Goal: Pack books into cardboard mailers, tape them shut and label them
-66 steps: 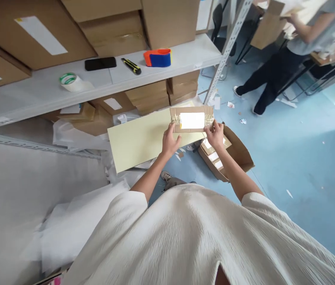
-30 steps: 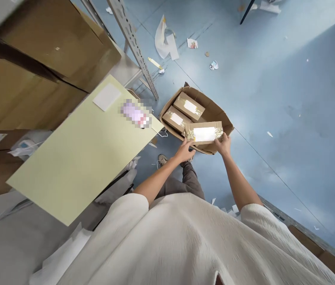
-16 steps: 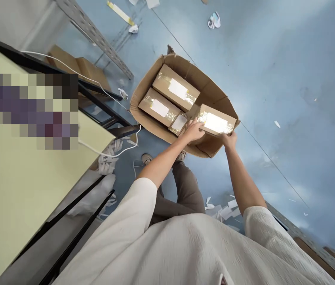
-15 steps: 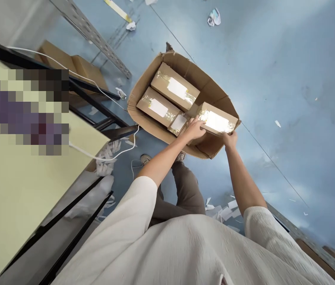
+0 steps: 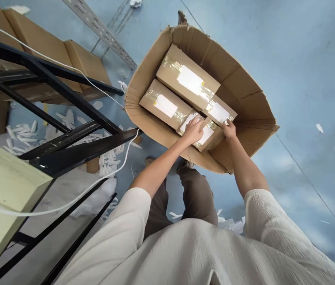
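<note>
Our right fingers (image 5: 229, 126) grip a box (image 5: 219, 111) in the carton (image 5: 243, 93); our left fingers (image 5: 197, 126) lie by the lower box (image 5: 210, 136), hold unclear.

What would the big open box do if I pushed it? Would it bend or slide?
The big box would probably bend a little, because its walls bow and its rim is creased. It may feel heavy, with smaller taped boxes inside. It might slide, since the floor looks smooth.

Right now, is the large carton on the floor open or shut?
The carton is open: no flaps cover its top, and the labelled boxes inside are visible.
</note>
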### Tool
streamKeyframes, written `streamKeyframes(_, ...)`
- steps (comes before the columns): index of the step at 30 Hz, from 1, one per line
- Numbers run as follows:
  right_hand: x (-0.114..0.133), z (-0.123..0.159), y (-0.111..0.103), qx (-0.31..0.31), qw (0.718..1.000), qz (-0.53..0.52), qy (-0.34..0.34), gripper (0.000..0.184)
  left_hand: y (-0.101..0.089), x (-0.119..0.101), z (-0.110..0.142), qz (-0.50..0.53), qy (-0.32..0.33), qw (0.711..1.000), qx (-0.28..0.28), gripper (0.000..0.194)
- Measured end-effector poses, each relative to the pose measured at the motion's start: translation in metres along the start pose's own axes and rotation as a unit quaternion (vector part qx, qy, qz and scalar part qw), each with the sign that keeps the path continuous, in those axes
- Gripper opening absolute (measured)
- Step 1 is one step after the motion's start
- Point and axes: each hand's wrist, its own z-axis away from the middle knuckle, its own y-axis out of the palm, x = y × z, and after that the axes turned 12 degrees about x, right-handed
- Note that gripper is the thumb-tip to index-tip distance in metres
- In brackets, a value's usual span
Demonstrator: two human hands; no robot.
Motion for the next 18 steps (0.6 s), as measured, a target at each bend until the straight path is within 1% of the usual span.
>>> streamKeyframes(3,0.000,0.002,0.008,0.005,0.998,0.027,0.050,0.082,0.000,0.009,0.010,0.004,-0.012,1.000,0.010,0.057)
streamKeyframes(5,0.004,0.014,0.008,0.016,0.998,0.026,0.054,0.079,-0.001,0.006,0.014,0.004,-0.019,1.000,0.013,0.058)
streamKeyframes(8,0.021,0.048,0.005,0.032,0.998,0.014,0.044,0.073,-0.005,-0.011,0.029,0.009,-0.027,0.999,0.017,0.059)
streamKeyframes(10,0.041,0.077,0.001,0.032,0.999,0.013,0.040,0.068,-0.012,-0.029,0.049,0.018,-0.027,0.999,0.015,0.059)
streamKeyframes(12,0.069,0.109,-0.005,0.027,0.999,0.019,0.042,0.066,-0.023,-0.052,0.077,0.028,-0.020,0.999,0.008,0.059)
streamKeyframes(14,0.107,0.142,-0.011,0.025,0.999,0.024,0.041,0.065,-0.038,-0.077,0.111,0.040,-0.005,0.999,-0.003,0.058)
streamKeyframes(16,0.151,0.175,-0.016,0.031,0.999,0.024,0.026,0.065,-0.057,-0.103,0.151,0.054,0.016,0.998,-0.019,0.057)
streamKeyframes(18,0.200,0.209,-0.018,0.041,0.999,0.025,-0.001,0.063,-0.080,-0.128,0.194,0.068,0.042,0.996,-0.040,0.057)
